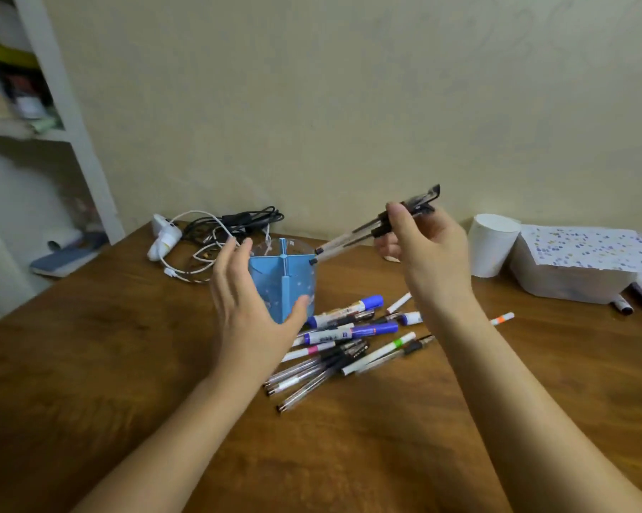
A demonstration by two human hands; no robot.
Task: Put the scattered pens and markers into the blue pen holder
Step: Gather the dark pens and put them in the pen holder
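Observation:
The blue pen holder (289,286) stands on the wooden table with a cross divider inside. My left hand (249,309) cups its left and front side, thumb against the front wall. My right hand (423,253) is raised to the right of the holder and grips two black-capped pens (367,231). They slant down to the left, and their tips reach the holder's right rim. A heap of pens and markers (345,342) lies on the table just in front and to the right of the holder, partly hidden by my right forearm.
A tangle of black and white cables with a white charger (208,235) lies behind the holder. A white roll (491,249) and a patterned white box (578,264) stand at the right. One marker (622,304) lies by the box. A white shelf (71,116) rises on the left.

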